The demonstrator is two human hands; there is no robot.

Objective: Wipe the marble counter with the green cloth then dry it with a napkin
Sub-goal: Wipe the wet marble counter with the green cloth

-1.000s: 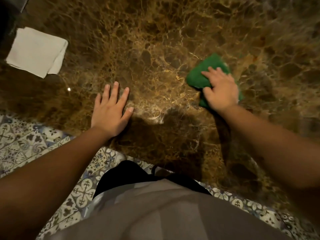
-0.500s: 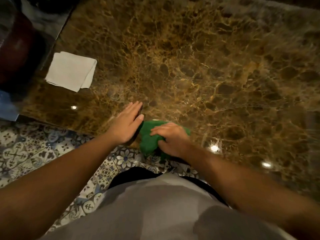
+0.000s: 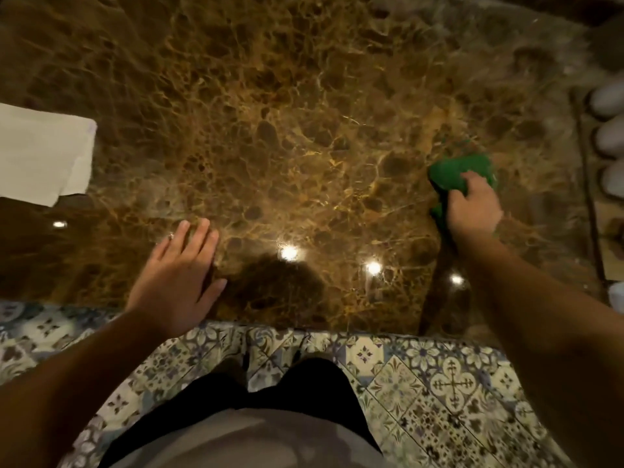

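Note:
The brown veined marble counter (image 3: 287, 123) fills the upper part of the view. My right hand (image 3: 474, 206) presses a bunched green cloth (image 3: 456, 172) onto the counter at the right side. Fingers cover the cloth's near part. My left hand (image 3: 179, 275) lies flat on the counter near its front edge, fingers together, holding nothing. A folded white napkin (image 3: 40, 153) lies on the counter at the far left, apart from both hands.
A carton with white eggs (image 3: 609, 130) stands along the right edge, close to the cloth. The counter's front edge (image 3: 337, 327) runs across the view, with patterned floor tiles (image 3: 422, 383) below it. Ceiling lights reflect on the marble.
My right hand has swept the green cloth from the front edge near my left hand out to the right side. My left hand stays flat near the front edge.

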